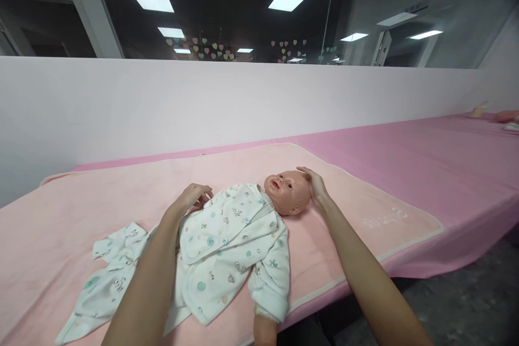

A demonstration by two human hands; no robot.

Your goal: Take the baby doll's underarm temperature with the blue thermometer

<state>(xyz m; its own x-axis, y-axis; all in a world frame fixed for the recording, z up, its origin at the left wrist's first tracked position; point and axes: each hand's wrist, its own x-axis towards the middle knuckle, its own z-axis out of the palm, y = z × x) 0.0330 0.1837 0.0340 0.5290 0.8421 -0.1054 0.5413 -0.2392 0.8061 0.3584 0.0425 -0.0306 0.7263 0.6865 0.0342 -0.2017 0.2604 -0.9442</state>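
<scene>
A baby doll [287, 190] lies on its back, its head to the right, in a white printed wrap jacket [231, 238]. My right hand [315, 185] rests against the crown of the doll's head, with its fingers stretched over the top and not gripping. At the far side of the jacket is my left hand [195, 194], its fingers loosely bent and apart beside the cloth; their tips are partly hidden. One doll arm [265, 330] sticks out of the near sleeve. White printed trousers [107, 281] lie left of the jacket, partly behind my left forearm.
Under the doll a peach blanket [365, 184] with a pale border covers part of the pink table cover [425, 162]. A white wall [203, 102] with a window above it runs along the back. Blurred items [506, 117] lie at the far right. The table's near edge drops off at lower right.
</scene>
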